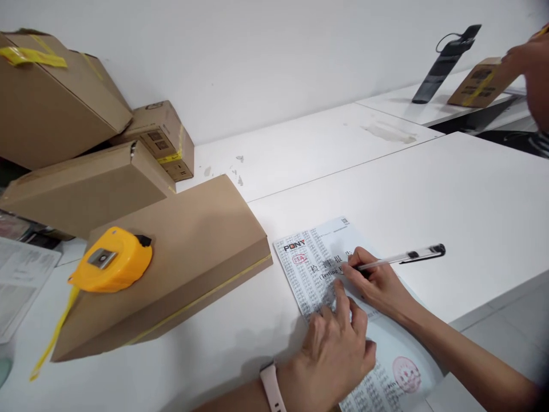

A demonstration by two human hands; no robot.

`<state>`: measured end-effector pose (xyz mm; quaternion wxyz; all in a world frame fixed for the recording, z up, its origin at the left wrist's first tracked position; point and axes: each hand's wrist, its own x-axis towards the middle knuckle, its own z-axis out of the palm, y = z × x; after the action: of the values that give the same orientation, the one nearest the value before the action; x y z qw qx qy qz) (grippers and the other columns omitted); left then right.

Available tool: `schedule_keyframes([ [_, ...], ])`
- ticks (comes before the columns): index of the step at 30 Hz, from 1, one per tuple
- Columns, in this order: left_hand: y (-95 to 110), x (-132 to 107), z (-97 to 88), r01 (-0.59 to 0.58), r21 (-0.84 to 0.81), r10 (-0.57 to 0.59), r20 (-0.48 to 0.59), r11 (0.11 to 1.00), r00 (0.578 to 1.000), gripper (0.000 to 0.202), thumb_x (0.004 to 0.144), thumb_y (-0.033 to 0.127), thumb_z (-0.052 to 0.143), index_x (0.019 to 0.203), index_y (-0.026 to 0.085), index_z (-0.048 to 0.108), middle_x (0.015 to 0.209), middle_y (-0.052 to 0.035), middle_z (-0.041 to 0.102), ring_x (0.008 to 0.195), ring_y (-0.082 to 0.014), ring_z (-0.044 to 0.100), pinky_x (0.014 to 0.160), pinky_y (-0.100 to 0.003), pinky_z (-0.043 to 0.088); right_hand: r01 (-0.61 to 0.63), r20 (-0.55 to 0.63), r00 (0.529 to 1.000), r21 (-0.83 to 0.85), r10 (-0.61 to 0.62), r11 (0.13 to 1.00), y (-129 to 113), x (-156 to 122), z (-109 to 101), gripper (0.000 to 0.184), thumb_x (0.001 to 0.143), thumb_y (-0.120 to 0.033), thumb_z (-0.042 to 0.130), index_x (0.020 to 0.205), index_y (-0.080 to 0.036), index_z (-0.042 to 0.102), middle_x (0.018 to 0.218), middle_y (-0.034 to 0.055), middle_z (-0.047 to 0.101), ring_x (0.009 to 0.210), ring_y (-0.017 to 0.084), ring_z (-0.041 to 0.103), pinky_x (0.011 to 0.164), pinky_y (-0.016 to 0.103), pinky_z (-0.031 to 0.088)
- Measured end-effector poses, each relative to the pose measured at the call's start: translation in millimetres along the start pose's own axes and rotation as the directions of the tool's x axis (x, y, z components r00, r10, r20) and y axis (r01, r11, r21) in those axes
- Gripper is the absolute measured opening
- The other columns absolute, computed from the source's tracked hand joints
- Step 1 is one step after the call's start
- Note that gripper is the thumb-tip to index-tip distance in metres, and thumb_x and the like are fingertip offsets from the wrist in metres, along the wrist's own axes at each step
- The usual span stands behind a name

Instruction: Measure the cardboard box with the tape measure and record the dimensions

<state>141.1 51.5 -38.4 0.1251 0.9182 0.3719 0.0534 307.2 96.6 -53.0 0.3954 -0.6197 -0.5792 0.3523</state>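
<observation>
Left hand on report; pen in right grip, axis crosswise, butt rightward.

The testing report reads "PONY" near its upper-left corner, above a red oval mark ending in "A"; toward its middle stands "检测报告", and below that "(Testing R", the remainder covered by the right hand; a QR code sits at its upper-right corner; the pink round seal near its lower-right edge is illegible; at the tabletop's back edge, the small carton bears dark print too small to read.
</observation>
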Motion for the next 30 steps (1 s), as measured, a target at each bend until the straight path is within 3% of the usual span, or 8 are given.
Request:
schedule_keyframes([
  [2, -0.7, -0.2, 0.4, -0.015, 0.032, 0.016, -0.032, 0.999, 0.999, 0.058, 0.087, 0.038, 0.066, 0.133, 0.004, 0.057, 0.146, -0.0307, 0.054, 0.078, -0.0335, 0.071, 0.060, -0.043, 0.053, -0.003, 0.002, 1.000, -0.006, 0.003, 1.000, 2.5, -0.3, 0.2, 0.030, 0.092, -0.042, 0.058, 0.071, -0.024, 0.047, 0.062, -0.0048, 0.042, 0.053, 0.012, 0.032, 0.047, 0.028, 0.028],
  [6, -1.9, -2.8, 2.7, -0.029, 0.244, 0.066, -0.144, 0.969, 0.987, 0.050, 0.095, 0.046, 0.057, 0.127, 0.008, 0.060, 0.141, -0.0241, 0.062, 0.068, -0.0209, 0.068, 0.054, -0.033, 0.051, -0.003, 0.006, 1.000, -0.011, 0.003, 1.000, 7.7, -1.7, 0.8, 0.030, 0.093, -0.042, 0.058, 0.072, -0.024, 0.048, 0.062, -0.0046, 0.044, 0.053, 0.012, 0.034, 0.047, 0.028, 0.029],
  [10, -2.6, -4.4, 6.1, -0.008, 0.334, 0.082, -0.206, 0.943, 0.975, 0.049, 0.097, 0.049, 0.049, 0.123, 0.010, 0.062, 0.139, -0.0201, 0.064, 0.065, -0.0173, 0.065, 0.051, -0.031, 0.049, 0.013, 0.013, 1.000, -0.017, -0.013, 1.000, 9.2, -2.9, 1.9, 0.029, 0.094, -0.040, 0.058, 0.072, -0.024, 0.049, 0.063, -0.0039, 0.047, 0.053, 0.012, 0.036, 0.047, 0.028, 0.031],
  [30, -2.4, -4.6, -2.5, -0.027, 0.357, 0.090, -0.160, 0.934, 0.983, 0.048, 0.099, 0.048, 0.046, 0.124, 0.010, 0.061, 0.139, -0.0216, 0.063, 0.068, -0.0165, 0.066, 0.053, -0.029, 0.050, 0.070, 0.023, 0.997, -0.051, -0.069, 0.996, 8.6, -2.6, 3.2, 0.026, 0.094, -0.036, 0.058, 0.072, -0.024, 0.048, 0.060, -0.0046, 0.046, 0.052, 0.012, 0.036, 0.047, 0.027, 0.031],
])
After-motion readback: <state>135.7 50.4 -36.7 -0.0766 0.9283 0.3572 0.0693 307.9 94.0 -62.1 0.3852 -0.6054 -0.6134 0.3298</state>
